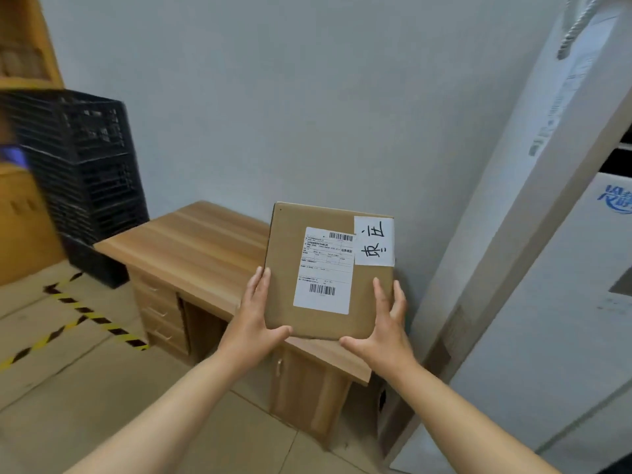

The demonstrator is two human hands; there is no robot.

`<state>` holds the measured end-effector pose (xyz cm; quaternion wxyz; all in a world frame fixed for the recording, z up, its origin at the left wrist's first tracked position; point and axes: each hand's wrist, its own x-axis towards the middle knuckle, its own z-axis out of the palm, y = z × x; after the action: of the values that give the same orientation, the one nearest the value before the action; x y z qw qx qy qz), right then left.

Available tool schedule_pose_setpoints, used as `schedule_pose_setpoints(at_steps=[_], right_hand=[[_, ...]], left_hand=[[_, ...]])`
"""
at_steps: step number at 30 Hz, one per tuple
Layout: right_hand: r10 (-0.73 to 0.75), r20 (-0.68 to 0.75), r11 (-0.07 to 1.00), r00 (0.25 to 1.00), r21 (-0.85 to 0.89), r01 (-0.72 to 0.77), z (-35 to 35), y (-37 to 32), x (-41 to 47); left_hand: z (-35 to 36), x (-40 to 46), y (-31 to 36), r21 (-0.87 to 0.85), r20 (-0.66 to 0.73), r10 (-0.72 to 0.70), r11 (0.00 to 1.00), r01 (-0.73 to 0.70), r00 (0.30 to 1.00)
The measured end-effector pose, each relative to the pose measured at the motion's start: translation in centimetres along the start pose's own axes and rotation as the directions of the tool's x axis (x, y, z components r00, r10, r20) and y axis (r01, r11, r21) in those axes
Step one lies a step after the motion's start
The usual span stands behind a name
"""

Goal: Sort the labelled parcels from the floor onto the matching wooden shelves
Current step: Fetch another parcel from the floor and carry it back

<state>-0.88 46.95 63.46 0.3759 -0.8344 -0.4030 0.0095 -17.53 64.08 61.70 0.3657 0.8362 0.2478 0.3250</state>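
Note:
I hold a brown cardboard parcel (284, 254) in front of me with both hands, above a low wooden desk. A white shipping label with barcodes sits on its face, and a white handwritten tag is stuck at its upper right corner. My left hand (254, 319) grips the parcel's lower left edge, thumb under the bottom. My right hand (386, 328) clasps the lower right edge. A wooden shelf unit (30, 46) shows at the far upper left, blurred.
The wooden desk (191, 244) with drawers stands against the grey wall. Stacked black plastic crates (89, 172) rise at the left. Yellow-black tape (85, 313) crosses the cardboard-covered floor. A tall white appliance (554, 268) stands at the right.

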Motion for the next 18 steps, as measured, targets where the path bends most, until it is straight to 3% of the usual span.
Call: schedule_pose_setpoints(at_steps=[9, 18], right_hand=[[-0.152, 0.113, 0.988, 0.982, 0.06, 0.146, 12.7, -11.7, 5.7], [-0.331, 0.214, 0.942, 0.919, 0.133, 0.308, 22.8, -22.1, 8.1]], left_hand=[[-13.6, 0.8, -9.5, 0.166, -0.15, -0.095, 0.979, 0.119, 0.984], [-24.5, -1.6, -15.5, 0.145, -0.321, -0.175, 0.962, 0.231, 0.931]])
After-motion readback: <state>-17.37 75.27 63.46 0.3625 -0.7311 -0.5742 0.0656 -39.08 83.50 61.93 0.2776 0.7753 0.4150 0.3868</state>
